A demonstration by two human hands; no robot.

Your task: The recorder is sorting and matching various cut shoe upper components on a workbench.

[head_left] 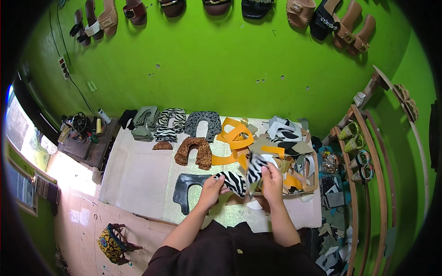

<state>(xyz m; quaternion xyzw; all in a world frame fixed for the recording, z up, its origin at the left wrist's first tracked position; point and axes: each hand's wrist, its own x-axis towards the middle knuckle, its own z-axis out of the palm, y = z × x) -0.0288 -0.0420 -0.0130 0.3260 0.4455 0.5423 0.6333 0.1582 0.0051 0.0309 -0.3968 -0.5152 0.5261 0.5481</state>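
My left hand [212, 190] is closed on the edge of a zebra-print piece [233, 183], black and white, over the near part of the table. My right hand [272, 184] pinches another stretch of zebra-print material [255, 169], blurred at its upper end. Whether the two stretches are joined is unclear. Just left of my left hand lies a black curved template-like piece [183, 189]. Beyond my hands sit a stack of leopard-print U-shaped pieces [186, 154], a grey patterned stack [193, 123] and a zebra-print stack [166, 120].
Orange cut-outs [238, 135] and mixed scraps [287, 149] cover the table's right part. A sewing machine [79, 123] stands at the left, a stool [111, 244] on the floor. Wooden racks [361, 184] with sandals are at the right. Sandals [258, 8] hang on the green wall.
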